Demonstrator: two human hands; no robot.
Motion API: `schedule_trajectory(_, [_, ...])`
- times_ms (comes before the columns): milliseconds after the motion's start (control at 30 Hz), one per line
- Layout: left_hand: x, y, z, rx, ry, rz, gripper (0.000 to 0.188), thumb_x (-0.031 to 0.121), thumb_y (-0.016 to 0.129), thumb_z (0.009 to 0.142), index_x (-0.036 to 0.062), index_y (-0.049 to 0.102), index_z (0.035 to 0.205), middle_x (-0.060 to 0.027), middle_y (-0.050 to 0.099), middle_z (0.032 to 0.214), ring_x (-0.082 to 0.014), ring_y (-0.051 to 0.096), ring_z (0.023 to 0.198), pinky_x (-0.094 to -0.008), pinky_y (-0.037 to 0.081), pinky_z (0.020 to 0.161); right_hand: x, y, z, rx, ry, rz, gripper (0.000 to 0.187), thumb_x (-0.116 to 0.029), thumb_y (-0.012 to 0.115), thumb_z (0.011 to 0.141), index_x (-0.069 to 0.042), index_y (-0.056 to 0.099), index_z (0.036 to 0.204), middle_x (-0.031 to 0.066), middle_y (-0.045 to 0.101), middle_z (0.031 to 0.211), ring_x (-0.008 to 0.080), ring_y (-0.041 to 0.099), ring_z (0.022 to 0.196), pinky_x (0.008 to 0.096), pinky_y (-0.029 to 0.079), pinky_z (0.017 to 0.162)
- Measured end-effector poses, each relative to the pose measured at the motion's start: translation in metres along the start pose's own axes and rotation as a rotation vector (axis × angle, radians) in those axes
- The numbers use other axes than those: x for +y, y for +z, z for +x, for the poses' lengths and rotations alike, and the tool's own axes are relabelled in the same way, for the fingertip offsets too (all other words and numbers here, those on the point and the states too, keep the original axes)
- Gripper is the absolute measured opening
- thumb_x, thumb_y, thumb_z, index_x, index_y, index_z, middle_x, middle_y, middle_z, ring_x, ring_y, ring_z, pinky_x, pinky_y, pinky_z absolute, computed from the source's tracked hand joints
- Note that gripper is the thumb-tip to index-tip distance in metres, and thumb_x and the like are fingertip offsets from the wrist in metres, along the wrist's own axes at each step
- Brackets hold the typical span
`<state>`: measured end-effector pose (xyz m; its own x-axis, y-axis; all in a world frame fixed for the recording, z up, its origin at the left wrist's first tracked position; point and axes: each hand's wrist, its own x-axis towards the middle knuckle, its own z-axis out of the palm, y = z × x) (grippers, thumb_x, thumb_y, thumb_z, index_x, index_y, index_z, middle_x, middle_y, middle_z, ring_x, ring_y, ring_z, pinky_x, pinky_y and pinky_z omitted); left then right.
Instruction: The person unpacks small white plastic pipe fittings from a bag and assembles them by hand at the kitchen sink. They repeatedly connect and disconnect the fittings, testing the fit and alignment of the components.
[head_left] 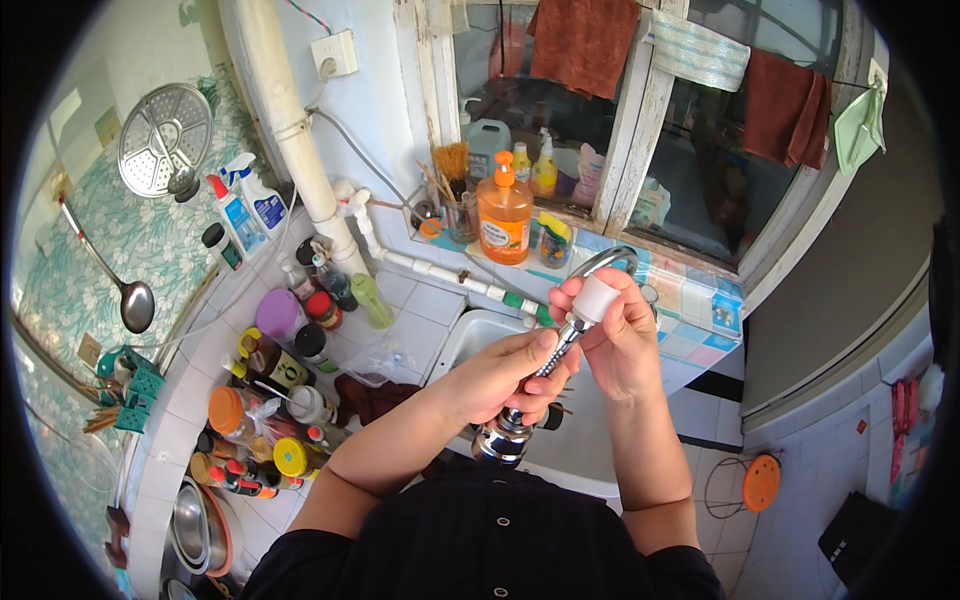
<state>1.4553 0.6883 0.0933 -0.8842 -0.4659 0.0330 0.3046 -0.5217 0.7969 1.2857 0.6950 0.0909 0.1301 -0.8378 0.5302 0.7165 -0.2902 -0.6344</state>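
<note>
My left hand (505,378) is closed round a ribbed chrome flexible tube (560,358), which slants up to the right. At its lower end, close to my chest, is a shiny chrome faucet head (502,440). The fingers of my right hand (628,335) pinch a pale pinkish-white cylinder (596,299) at the tube's upper end. Just behind the cylinder curves a chrome faucet spout (610,258); my fingers hide whether the two are joined. Below both hands lies a white sink (590,440), partly covered by my arms.
An orange pump bottle (503,215) and a cup of brushes (460,215) stand on the tiled window ledge behind the sink. White pipes (430,268) run along the wall. Several jars and bottles (290,375) crowd the left counter. Brown cloths (583,45) hang at the window.
</note>
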Motion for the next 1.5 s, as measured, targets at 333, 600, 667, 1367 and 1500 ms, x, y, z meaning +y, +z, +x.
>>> schedule_trajectory(333, [-0.002,0.006,0.0,0.078,0.104,0.222,0.038,0.04,0.032,0.099,0.0057,0.048,0.101,0.0027,0.035,0.065,-0.0043,0.031,0.051,-0.019,0.036,0.048,-0.003,0.006,-0.001,0.065,-0.058,-0.18,0.036,-0.018,0.064,0.085,-0.007,0.055,0.118,0.0167,0.062,0.107,0.0234,0.06,0.098,0.0297,0.052,0.065])
schedule_trajectory(600, [-0.007,0.011,0.009,0.315,0.244,0.669,0.035,0.035,0.03,0.1,0.0041,0.047,0.103,0.0018,0.037,0.066,-0.007,0.038,0.055,-0.0226,0.041,0.052,-0.001,0.013,-0.002,0.227,-0.055,-0.377,0.043,-0.016,0.066,0.084,-0.007,0.052,0.123,0.0116,0.06,0.108,0.0167,0.059,0.093,0.0219,0.048,0.057])
schedule_trajectory(667, [-0.009,0.009,0.011,0.308,0.25,0.635,0.035,0.035,0.03,0.1,0.0041,0.047,0.103,0.0018,0.037,0.066,-0.0068,0.037,0.055,-0.0225,0.04,0.052,0.001,0.006,0.001,0.163,-0.047,-0.343,0.046,-0.019,0.064,0.086,-0.007,0.048,0.127,0.0111,0.06,0.108,0.0173,0.058,0.095,0.0225,0.047,0.059])
schedule_trajectory(1367, [-0.014,-0.003,0.021,0.451,0.382,1.033,0.033,0.031,0.032,0.1,0.0031,0.047,0.106,0.0026,0.039,0.065,-0.0082,0.037,0.05,-0.0238,0.04,0.05,0.008,-0.007,0.01,0.186,-0.04,-0.488,0.057,-0.03,0.068,0.083,-0.007,0.046,0.13,0.0096,0.057,0.113,0.014,0.053,0.098,0.0288,0.045,0.079])
schedule_trajectory(1500, [-0.015,-0.009,0.024,0.373,0.324,0.778,0.034,0.034,0.03,0.1,0.0035,0.046,0.104,0.0021,0.039,0.066,-0.0069,0.036,0.049,-0.0238,0.042,0.051,0.01,-0.007,0.007,0.207,-0.006,-0.425,0.062,-0.031,0.066,0.084,-0.009,0.039,0.136,0.0101,0.054,0.119,0.0137,0.054,0.096,0.0253,0.045,0.068])
